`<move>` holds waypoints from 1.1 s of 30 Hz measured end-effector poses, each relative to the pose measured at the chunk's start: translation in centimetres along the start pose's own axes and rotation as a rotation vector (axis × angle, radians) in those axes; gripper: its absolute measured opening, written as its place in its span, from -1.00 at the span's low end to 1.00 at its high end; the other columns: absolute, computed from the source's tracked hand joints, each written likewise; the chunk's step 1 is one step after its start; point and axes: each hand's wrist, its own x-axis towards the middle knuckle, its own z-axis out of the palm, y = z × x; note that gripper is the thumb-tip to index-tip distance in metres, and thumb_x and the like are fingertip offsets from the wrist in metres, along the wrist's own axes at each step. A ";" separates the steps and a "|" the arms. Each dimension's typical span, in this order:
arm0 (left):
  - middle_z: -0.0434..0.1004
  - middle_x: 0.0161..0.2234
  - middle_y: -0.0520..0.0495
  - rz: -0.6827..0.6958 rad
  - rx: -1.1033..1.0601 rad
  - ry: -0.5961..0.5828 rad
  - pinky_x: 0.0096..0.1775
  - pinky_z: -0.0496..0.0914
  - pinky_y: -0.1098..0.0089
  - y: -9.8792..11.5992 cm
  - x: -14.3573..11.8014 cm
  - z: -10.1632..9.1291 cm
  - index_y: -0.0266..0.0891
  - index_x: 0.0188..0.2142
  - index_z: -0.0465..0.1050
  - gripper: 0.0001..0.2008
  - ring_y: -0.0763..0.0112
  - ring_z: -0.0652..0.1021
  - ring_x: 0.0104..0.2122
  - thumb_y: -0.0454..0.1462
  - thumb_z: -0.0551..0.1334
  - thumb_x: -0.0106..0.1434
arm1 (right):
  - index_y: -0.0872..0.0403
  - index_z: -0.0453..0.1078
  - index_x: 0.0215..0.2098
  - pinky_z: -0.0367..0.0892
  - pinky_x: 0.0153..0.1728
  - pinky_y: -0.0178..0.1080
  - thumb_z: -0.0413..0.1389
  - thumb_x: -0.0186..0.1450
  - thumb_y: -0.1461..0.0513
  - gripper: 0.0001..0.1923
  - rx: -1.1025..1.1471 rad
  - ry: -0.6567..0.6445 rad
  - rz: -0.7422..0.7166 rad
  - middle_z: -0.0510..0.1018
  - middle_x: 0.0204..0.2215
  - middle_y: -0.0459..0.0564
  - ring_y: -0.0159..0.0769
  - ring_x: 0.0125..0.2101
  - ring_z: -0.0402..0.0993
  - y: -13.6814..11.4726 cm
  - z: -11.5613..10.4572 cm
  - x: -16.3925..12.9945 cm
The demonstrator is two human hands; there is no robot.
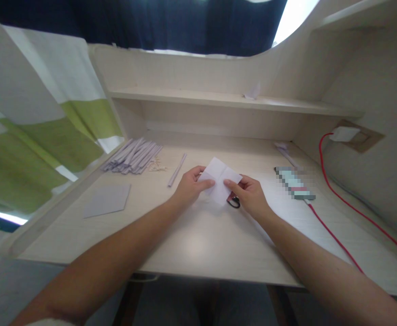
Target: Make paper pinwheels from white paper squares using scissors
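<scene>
A white sheet of paper (pixel 219 174) with creases across it is held up over the desk between both hands. My left hand (pixel 193 184) pinches its left edge, thumb on the front face. On the opposite edge my right hand (pixel 249 194) grips it the same way, fingers behind the sheet. Below the right hand a dark loop, which looks like a scissors handle (pixel 234 203), shows in part; the rest is hidden. One thin rolled paper stick (pixel 177 170) lies on the desk just left of the paper.
Several rolled paper sticks (pixel 133 156) are heaped at the back left, beside small pale scraps (pixel 156 165). A flat stack of paper (pixel 108 200) lies nearer. At right, a phone (pixel 293 183) is tethered by a red cable (pixel 334 237). A shelf (pixel 198 100) spans the back.
</scene>
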 end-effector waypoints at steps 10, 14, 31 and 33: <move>0.65 -0.43 -0.10 -0.065 0.090 0.010 -0.38 0.39 0.40 1.4 -0.5 0.2 -0.33 -0.37 0.66 -0.74 0.34 0.56 -0.45 -0.16 0.47 0.02 | 0.08 0.59 -0.34 0.50 -0.47 -0.22 0.44 0.11 -0.10 -0.56 0.041 -0.024 0.016 0.69 -0.43 0.03 -0.24 -0.49 0.56 -0.6 -0.1 -0.1; 0.66 -0.43 -0.08 -0.051 0.082 0.009 -0.38 0.40 0.39 1.3 -0.5 0.3 -0.32 -0.37 0.66 -0.74 0.33 0.56 -0.45 -0.18 0.48 -0.01 | 0.08 0.61 -0.28 0.50 -0.42 -0.19 0.44 0.11 -0.08 -0.56 0.064 -0.051 0.050 0.70 -0.40 0.03 -0.20 -0.44 0.58 -0.1 -0.2 0.0; 0.69 -0.37 -0.08 -0.013 0.129 -0.011 -0.43 0.45 0.41 0.9 -1.0 0.7 -0.27 -0.18 0.58 -0.71 0.28 0.64 -0.44 -0.30 0.43 0.06 | 0.09 0.63 -0.25 0.47 -0.36 -0.17 0.42 0.12 0.04 -0.66 0.071 -0.090 0.085 0.74 -0.33 0.03 -0.17 -0.40 0.60 0.5 -0.4 0.0; 0.70 -0.33 -0.10 0.010 0.121 -0.024 -0.40 0.47 0.39 1.0 -1.0 0.8 -0.28 -0.18 0.60 -0.72 0.26 0.65 -0.39 -0.32 0.41 0.05 | 0.08 0.62 -0.23 0.46 -0.37 -0.17 0.43 0.12 0.04 -0.65 0.079 -0.089 0.085 0.73 -0.33 0.02 -0.17 -0.41 0.59 0.5 -0.4 0.0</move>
